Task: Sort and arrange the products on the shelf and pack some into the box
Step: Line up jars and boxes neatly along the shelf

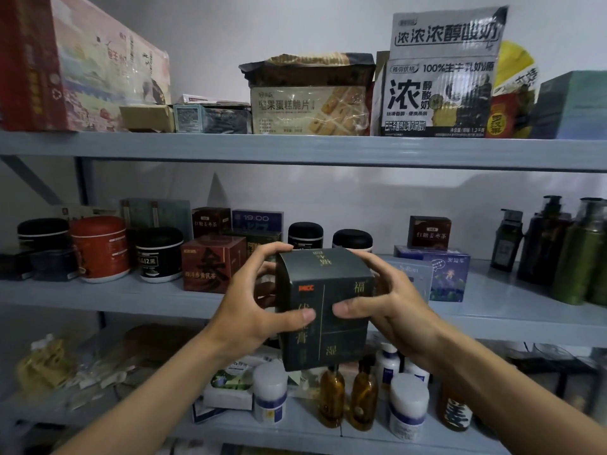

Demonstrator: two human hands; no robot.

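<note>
I hold a dark green box [323, 290] with gold lettering in front of the middle shelf [108, 297]. My left hand [253, 310] grips its left side, thumb across the front and fingers curled over the top edge. My right hand [391, 307] grips the right side, thumb pressed on the front. The box is tilted slightly, off the shelf, in the air.
The middle shelf carries a red jar [100, 247], black jars [159, 254], a red-brown tea box [213, 264], blue boxes [440, 274] and pump bottles [558, 247]. The top shelf [295, 149] holds snack and yoghurt cartons [437, 96]. White bottles [270, 392] and amber bottles [331, 395] stand below.
</note>
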